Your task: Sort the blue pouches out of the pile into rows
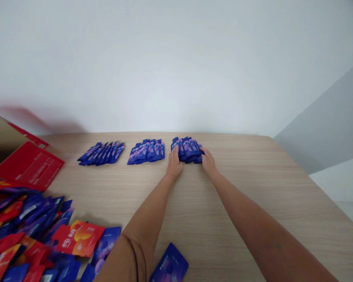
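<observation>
Both my hands are at the rightmost group of blue packets [188, 149], which lie overlapping on the wooden table [214, 219] near the wall. My left hand [174, 163] presses against the left side of this group, fingers curled over its edge. On the right side, my right hand [208, 161] pinches the edge of the packets, with its thumb toward me. To the left lie two more overlapping rows of blue packets, a middle row [147, 151] and a far-left row [101, 153]. A single blue packet [170, 265] rests near the table's front, between my forearms.
At the lower left is a loose heap of blue and red packets, with a red packet [79, 237] on its near edge. A red box flap [29, 166] stands behind the heap. The white wall [164, 70] borders the table's back; the table's right edge slants toward me.
</observation>
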Demonstrator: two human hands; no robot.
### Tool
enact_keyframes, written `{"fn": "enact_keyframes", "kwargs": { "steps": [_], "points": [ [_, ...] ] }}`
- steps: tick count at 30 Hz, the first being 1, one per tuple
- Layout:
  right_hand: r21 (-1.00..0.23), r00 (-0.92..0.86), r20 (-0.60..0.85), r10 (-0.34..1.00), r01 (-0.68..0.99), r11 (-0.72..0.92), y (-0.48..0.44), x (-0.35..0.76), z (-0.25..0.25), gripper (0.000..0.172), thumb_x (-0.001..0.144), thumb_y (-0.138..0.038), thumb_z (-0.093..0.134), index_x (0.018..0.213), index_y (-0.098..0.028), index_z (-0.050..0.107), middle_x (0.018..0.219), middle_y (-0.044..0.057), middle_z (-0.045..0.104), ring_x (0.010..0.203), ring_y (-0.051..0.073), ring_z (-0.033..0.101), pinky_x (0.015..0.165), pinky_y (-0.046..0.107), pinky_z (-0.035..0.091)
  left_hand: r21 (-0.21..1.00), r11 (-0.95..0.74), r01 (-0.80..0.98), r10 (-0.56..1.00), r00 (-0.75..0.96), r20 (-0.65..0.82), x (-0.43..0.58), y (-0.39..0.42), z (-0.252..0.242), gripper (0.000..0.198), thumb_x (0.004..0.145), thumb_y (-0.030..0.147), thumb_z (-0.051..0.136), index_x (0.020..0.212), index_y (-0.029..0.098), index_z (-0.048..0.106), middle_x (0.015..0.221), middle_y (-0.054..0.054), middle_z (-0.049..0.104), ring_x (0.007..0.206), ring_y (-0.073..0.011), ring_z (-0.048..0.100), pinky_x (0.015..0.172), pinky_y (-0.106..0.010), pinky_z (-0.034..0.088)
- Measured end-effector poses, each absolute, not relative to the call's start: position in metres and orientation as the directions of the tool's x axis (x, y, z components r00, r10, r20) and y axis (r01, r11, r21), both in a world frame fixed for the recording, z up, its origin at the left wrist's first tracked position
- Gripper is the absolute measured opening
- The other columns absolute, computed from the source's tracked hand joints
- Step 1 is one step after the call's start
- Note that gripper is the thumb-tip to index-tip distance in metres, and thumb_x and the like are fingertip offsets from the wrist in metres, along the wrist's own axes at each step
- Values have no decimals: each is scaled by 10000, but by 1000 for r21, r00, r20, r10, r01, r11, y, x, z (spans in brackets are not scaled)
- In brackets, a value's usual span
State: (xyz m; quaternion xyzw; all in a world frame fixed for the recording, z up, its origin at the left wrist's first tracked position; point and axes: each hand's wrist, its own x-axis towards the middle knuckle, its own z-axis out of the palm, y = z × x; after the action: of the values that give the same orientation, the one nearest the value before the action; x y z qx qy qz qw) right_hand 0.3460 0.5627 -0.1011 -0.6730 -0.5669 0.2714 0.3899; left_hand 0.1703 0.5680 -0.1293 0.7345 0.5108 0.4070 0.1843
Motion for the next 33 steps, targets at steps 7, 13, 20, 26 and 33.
{"fn": "enact_keyframes", "kwargs": {
  "steps": [7, 13, 20, 26, 33],
  "points": [
    [-834, 195, 79, 978, 550, -42, 555, 349, -101, 659, 660, -109, 332, 1299, -141, 485, 1344, 82, 539, 1257, 180, 456, 1079, 383, 316, 641, -346, 685, 910, 79, 407, 176, 564, -124, 763, 641, 66, 505, 1382, 174, 359, 1447, -145, 383, 1375, -320, 279, 1126, -558, 188],
    [-800, 181, 114, 977, 600, -18, 553, 348, -101, 665, 653, -84, 356, 1308, -120, 460, 1344, 107, 530, 1263, 187, 448, 1078, 382, 311, 609, -334, 720, 914, 89, 395, 178, 560, -117, 807, 658, 268, 687, 1382, 170, 345, 1457, -181, 340, 1369, -347, 277, 1127, -533, 188],
    [-728, 159, 164, 974, 685, 11, 549, 342, -104, 607, 697, -73, 348, 1287, -131, 481, 1310, 110, 550, 1233, 201, 466, 1065, 395, 328, 633, -332, 699, 911, 64, 407, 178, 563, -122, 832, 675, 309, 713, 1387, 163, 308, 1453, -200, 316, 1375, -345, 264, 1119, -548, 206],
    [-693, 162, 207, 965, 720, 28, 548, 337, -106, 557, 746, -95, 325, 1279, -56, 483, 1282, 151, 548, 1222, 213, 444, 1072, 366, 316, 671, -351, 653, 908, 62, 415, 175, 576, -128, 878, 633, 228, 718, 1393, 144, 288, 1460, -205, 301, 1382, -365, 246, 1120, -541, 243],
    [-640, 148, 257, 955, 767, 53, 548, 334, -107, 524, 842, -186, 285, 1311, -22, 451, 1313, 180, 522, 1235, 230, 423, 1085, 379, 289, 655, -355, 667, 916, 108, 387, 170, 585, -126, 888, 607, 320, 759, 1362, 140, 329, 1439, -205, 336, 1356, -359, 310, 1121, -512, 270]
  ]
}}
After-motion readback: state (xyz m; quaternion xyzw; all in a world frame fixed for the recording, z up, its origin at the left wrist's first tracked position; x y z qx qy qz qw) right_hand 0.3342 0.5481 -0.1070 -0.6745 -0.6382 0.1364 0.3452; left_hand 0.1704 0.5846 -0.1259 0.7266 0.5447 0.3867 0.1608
